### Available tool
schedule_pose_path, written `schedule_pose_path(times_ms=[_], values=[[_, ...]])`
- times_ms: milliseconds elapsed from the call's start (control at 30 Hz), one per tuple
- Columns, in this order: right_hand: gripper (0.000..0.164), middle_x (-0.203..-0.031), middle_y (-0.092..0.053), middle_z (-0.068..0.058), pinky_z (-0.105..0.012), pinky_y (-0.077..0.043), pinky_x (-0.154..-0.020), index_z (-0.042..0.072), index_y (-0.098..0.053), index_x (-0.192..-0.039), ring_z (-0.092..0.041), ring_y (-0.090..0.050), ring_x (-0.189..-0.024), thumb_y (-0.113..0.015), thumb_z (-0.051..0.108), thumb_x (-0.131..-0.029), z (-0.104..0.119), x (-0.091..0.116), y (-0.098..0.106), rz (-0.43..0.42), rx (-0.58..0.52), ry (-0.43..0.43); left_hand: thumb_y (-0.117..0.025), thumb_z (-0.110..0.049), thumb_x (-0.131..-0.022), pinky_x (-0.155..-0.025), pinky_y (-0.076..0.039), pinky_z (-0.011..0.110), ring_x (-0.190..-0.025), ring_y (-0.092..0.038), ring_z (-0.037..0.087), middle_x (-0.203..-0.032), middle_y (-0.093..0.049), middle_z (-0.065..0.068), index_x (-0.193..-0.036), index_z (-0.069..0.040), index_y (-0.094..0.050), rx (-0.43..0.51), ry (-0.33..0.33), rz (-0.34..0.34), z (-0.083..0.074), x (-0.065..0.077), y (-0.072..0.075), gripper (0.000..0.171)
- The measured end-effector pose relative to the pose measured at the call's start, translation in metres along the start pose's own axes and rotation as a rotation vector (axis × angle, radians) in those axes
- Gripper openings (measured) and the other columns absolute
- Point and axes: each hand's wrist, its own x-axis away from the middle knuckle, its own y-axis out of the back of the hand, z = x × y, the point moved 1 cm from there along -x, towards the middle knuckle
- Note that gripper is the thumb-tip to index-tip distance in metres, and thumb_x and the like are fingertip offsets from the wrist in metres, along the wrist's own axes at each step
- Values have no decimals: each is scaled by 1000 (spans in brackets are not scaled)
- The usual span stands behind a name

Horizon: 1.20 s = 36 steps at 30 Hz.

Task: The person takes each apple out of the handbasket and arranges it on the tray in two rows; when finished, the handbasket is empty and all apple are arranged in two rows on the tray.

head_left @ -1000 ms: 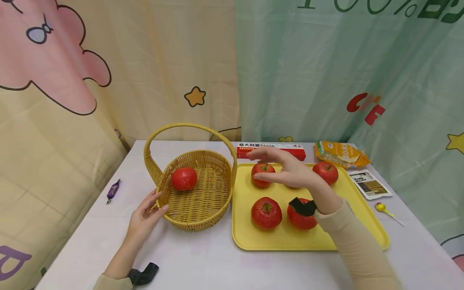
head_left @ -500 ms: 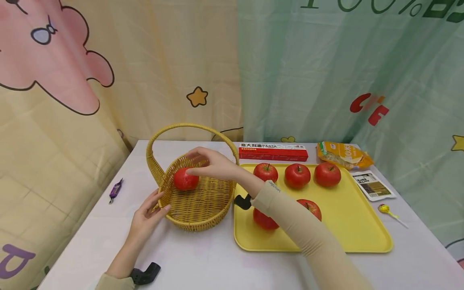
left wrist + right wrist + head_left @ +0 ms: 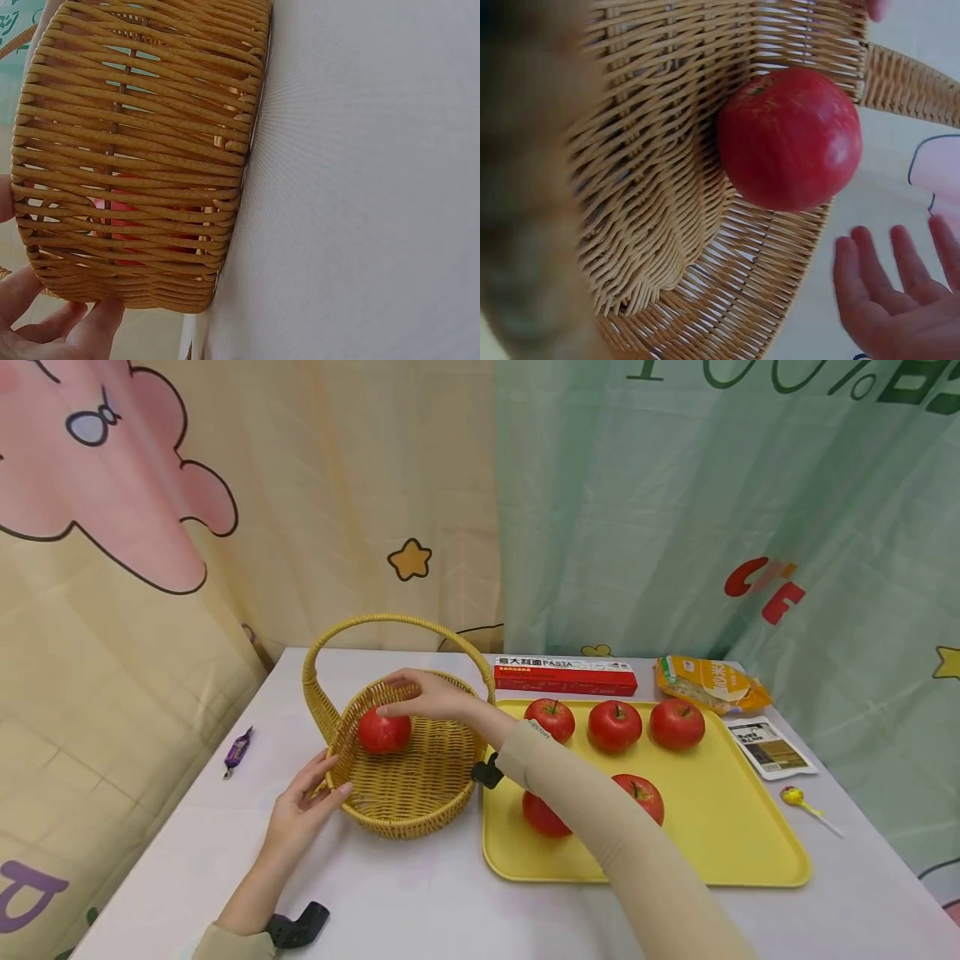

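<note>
A yellow wicker basket point(image 3: 408, 821) with a tall arched handle stands left of the middle in the head view. Inside it, against the far left wall, lies a red apple point(image 3: 385, 732). My left hand point(image 3: 297, 810) holds the basket's near left rim, fingertips over the edge; the left wrist view shows fingers point(image 3: 97, 330) at the woven wall. My right hand point(image 3: 431, 696) reaches over the basket, above the apple. Seen from the right wrist, that hand point(image 3: 900, 300) has spread fingers, apart from the apple point(image 3: 791, 139).
On the right, a yellow tray point(image 3: 738, 827) bears several more red apples point(image 3: 615, 726), two partly behind my right sleeve. Behind it are a red pasta box point(image 3: 566, 677) and an orange bag point(image 3: 712, 683). A white pouch point(image 3: 772, 747), a lollipop point(image 3: 795, 797) and a purple candy point(image 3: 237, 752) lie about.
My right hand has swung left from above the tray to above the apple in the basket, then moved only slightly. My left hand has stayed at the rim.
</note>
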Motion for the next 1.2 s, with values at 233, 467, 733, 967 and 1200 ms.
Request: schedule_pose_path(times_ms=[233,467,733,967,1200], values=[[54,-135,-50,-9,-38,-45,-95,18,-51,-131,-22,-48,-121,-68,40,-84,11,-7,-2,-30,-64,12,-65,-9,-89,-93,-38,9,-118,-39,-4,-148,-30,16,-132,9,-45,29,-12,-10,2,-1,-2,51],[58,-133,-51,-6,-37,-46,-95,15,-52,-131,-21,-49,-119,-70,41,-83,2,-21,-19,-81,-51,-31,-66,-8,-88,-93,-38,9,-117,-39,-7,-148,-30,16,-132,8,-46,30,-10,-12,1,0,-2,50],[66,-138,-46,-9,-38,-45,-96,14,-48,-136,-24,-46,-123,-69,46,-82,-14,-33,-37,-87,70,-119,-65,-8,-89,-92,-38,8,-121,-39,-1,-148,-30,15,-132,7,-47,24,-12,-12,0,0,-1,49],[71,-139,-45,-8,-39,-43,-98,17,-41,-142,-24,-44,-123,-68,45,-82,-23,-34,-45,5,106,-135,-65,-11,-89,-93,-37,8,-128,-37,15,-149,-29,13,-133,6,-46,12,2,-7,0,0,-2,50],[79,-131,-47,-8,-29,-48,-87,14,-45,-137,-20,-48,-114,-82,33,-70,-9,-24,-37,98,207,-29,-66,-12,-89,-93,-37,8,-129,-36,17,-149,-29,13,-133,6,-46,1,18,-2,-1,-1,-1,51]])
